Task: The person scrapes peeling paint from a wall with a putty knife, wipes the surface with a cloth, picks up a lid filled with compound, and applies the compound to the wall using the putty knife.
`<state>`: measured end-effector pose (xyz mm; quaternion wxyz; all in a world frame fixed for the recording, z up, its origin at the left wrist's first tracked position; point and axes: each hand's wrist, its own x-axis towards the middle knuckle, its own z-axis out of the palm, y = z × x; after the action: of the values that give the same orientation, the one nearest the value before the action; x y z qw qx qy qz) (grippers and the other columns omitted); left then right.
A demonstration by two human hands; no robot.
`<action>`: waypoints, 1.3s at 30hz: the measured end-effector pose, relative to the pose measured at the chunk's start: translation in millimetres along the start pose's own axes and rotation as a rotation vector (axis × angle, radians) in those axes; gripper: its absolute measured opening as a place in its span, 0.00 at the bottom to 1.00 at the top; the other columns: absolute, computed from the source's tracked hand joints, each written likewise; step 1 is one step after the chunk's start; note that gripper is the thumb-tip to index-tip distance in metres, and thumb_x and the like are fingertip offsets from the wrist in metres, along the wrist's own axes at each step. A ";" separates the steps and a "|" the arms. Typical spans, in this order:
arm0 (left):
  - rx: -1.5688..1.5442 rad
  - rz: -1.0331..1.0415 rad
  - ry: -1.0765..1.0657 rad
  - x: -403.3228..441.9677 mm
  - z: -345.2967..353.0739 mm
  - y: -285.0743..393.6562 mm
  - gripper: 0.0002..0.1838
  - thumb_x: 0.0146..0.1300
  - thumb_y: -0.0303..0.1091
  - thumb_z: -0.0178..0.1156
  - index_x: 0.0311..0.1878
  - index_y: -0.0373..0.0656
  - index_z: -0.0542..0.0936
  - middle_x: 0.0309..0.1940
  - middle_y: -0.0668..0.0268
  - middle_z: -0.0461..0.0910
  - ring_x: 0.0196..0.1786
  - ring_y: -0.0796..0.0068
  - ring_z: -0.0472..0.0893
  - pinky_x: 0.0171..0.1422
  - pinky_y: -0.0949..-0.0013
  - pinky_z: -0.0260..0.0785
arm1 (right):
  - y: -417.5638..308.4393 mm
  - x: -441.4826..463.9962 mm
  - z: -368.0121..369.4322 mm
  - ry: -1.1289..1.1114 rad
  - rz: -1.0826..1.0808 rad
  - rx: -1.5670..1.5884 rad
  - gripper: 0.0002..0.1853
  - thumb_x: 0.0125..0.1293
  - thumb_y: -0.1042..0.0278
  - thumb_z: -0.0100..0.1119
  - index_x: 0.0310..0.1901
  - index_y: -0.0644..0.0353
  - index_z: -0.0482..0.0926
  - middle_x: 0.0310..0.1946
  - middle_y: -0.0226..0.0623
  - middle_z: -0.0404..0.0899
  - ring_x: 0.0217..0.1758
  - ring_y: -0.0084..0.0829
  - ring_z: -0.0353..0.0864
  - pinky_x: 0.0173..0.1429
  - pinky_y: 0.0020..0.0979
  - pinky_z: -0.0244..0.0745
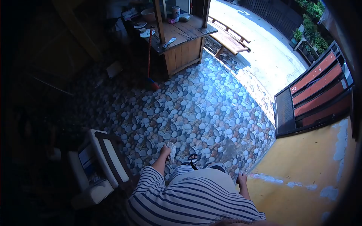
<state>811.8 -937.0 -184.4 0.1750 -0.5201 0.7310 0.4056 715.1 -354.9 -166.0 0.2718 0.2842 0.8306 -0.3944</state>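
My left hand (165, 150) hangs beside my striped shirt, its fingers closed on a crumpled whitish cloth (172, 151) that dangles over the pebble-patterned floor (196, 116). On the other side, near the yellow wall (309, 162), my right hand (241, 178) is held low with its fingers curled; whether anything small is inside cannot be made out. A sandaled foot (193, 158) shows between the hands.
A wooden stall table (184, 45) with dishes stands ahead, a red-handled broom (149, 56) leaning on it. At the left is a pale armchair (107, 158). A bamboo bench (230, 41) and a red-slatted gate (316, 90) border the sunny road.
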 end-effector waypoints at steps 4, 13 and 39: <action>-0.063 -0.153 0.159 1.9 -0.2 -49.2 0.27 0.62 0.37 0.53 0.65 0.40 0.68 0.59 0.44 0.75 0.60 0.46 0.76 0.63 0.53 0.69 | -76.1 16.6 8.6 -0.085 -0.099 -0.177 0.15 0.69 0.60 0.53 0.39 0.67 0.74 0.19 0.41 0.76 0.16 0.34 0.78 0.19 0.36 0.74; -0.197 -0.358 0.326 0.4 -17.6 -47.9 0.25 0.58 0.37 0.55 0.60 0.40 0.74 0.56 0.45 0.77 0.59 0.44 0.76 0.62 0.52 0.69 | -252.3 126.6 43.4 -0.302 -0.244 -0.292 0.13 0.69 0.63 0.51 0.39 0.67 0.74 0.21 0.42 0.78 0.18 0.35 0.79 0.20 0.36 0.74; -0.383 -0.117 0.336 225.4 -192.7 143.1 0.29 0.60 0.42 0.54 0.62 0.36 0.72 0.59 0.42 0.75 0.63 0.44 0.74 0.65 0.53 0.67 | -497.7 173.7 217.3 -0.363 -0.399 -0.601 0.16 0.70 0.58 0.54 0.35 0.66 0.74 0.21 0.39 0.77 0.18 0.32 0.77 0.20 0.35 0.74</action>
<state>625.1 -1207.1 -160.9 -0.0274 -0.6452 0.6283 0.4338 302.9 -748.6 -151.9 0.4034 -0.0490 0.8862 -0.2226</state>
